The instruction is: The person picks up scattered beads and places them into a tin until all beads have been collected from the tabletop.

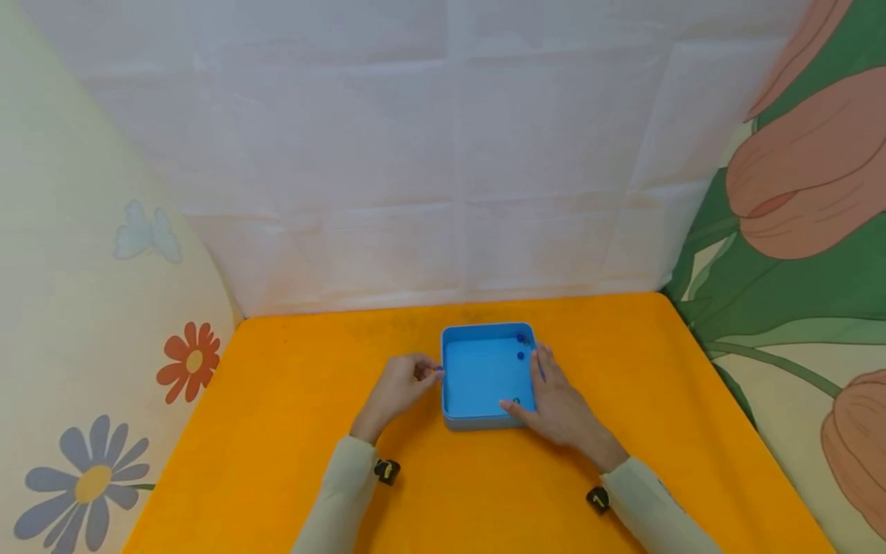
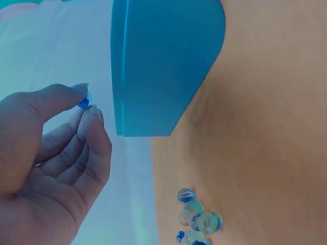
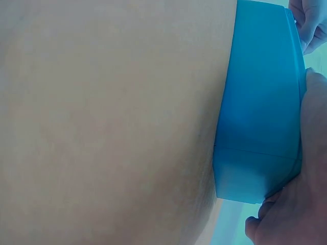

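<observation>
A square, shallow blue box (image 1: pixel 484 377) stands on the orange table, with a few small marbles (image 1: pixel 521 355) inside near its right wall. At the box's left wall, my left hand (image 1: pixel 401 385) pinches a blue-and-clear glass marble (image 2: pixel 85 100) between thumb and fingertips. The right hand (image 1: pixel 562 408) rests on the box's right side, its fingers extended along the rim and its thumb over the front right part. In the left wrist view, several glass marbles (image 2: pixel 208 222) lie together on the table beside the box; the head view does not show them.
The orange table (image 1: pixel 291 462) extends around the box on every side. A white cloth (image 1: pixel 415 192) hangs behind it, and flower-patterned cloths (image 1: pixel 796 308) flank the table left and right. A small black tag (image 1: pixel 388 471) hangs at each sleeve cuff.
</observation>
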Available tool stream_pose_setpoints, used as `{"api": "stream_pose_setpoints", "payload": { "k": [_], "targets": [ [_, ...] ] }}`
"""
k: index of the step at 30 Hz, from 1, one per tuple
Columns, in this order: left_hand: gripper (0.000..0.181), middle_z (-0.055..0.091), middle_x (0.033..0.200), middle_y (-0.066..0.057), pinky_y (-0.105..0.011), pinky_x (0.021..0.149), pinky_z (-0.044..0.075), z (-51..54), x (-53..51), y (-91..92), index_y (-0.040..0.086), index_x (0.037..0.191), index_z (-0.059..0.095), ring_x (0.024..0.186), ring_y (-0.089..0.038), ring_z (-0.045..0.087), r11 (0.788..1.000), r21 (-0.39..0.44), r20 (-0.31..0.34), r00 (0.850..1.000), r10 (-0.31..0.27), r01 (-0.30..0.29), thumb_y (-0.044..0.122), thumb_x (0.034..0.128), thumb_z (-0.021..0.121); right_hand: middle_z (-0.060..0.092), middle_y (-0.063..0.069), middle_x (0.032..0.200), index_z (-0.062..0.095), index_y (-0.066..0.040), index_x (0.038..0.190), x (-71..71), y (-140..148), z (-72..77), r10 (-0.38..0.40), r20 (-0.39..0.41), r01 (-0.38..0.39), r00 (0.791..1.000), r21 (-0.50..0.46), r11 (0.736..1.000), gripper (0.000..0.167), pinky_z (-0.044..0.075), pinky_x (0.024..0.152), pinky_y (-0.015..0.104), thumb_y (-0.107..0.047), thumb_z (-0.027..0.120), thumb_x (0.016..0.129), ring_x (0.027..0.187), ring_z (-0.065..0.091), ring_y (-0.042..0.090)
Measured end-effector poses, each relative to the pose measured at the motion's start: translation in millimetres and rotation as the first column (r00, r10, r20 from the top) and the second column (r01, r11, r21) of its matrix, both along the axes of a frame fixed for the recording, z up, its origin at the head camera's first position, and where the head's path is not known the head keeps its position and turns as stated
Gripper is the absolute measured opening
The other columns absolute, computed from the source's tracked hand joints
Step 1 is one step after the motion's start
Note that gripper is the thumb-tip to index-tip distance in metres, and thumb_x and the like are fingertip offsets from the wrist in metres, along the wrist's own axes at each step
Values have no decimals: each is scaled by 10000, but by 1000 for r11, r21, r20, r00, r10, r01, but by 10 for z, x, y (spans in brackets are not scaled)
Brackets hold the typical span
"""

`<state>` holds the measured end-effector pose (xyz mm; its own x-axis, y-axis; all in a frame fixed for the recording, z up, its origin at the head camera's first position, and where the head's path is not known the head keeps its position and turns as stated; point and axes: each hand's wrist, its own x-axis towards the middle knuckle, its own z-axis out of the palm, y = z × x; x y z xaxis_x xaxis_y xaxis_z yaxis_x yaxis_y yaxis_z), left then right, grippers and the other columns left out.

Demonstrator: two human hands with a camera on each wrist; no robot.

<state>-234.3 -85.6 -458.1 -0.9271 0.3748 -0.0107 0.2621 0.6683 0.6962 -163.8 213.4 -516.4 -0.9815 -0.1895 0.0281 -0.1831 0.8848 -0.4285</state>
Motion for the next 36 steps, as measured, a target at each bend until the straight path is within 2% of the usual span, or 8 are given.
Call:
{"api": "stream_pose_setpoints", "payload": {
  "k": [18, 24, 36],
  "targets": [
    [195, 722, 890, -9, -228, 637, 530, 75, -95, 137, 86, 1069, 785, 796, -151, 612, 1000, 28, 9, 1000, 11, -11, 261, 1013, 720, 36, 245, 1764, 108, 63, 1651, 8, -4, 30, -8, -5, 8, 1000, 4, 1000, 1161, 379, 1222, 580, -763, 535, 954, 1633, 158, 435],
    [196, 737, 903, -26, -235, 658, 542, 109, -135, 187, 71, 1059, 785, 804, -142, 627, 999, 33, -14, 1000, -6, 6, 250, 1014, 719, 39, 243, 1765, 105, 60, 1652, 10, 4, 23, -7, -4, 7, 1000, 7, 1000, 1160, 370, 1227, 585, -761, 536, 954, 1636, 147, 433],
    [220, 692, 837, -33, -240, 590, 500, 147, -218, 285, 58, 1078, 770, 703, -152, 576, 999, 26, 5, 1000, -23, 23, 262, 1014, 718, 45, 236, 1767, 105, 52, 1658, -2, -2, 9, -17, -7, 17, 1000, 14, 1000, 1189, 396, 1206, 584, -805, 503, 937, 1636, 148, 429]
  ]
}}
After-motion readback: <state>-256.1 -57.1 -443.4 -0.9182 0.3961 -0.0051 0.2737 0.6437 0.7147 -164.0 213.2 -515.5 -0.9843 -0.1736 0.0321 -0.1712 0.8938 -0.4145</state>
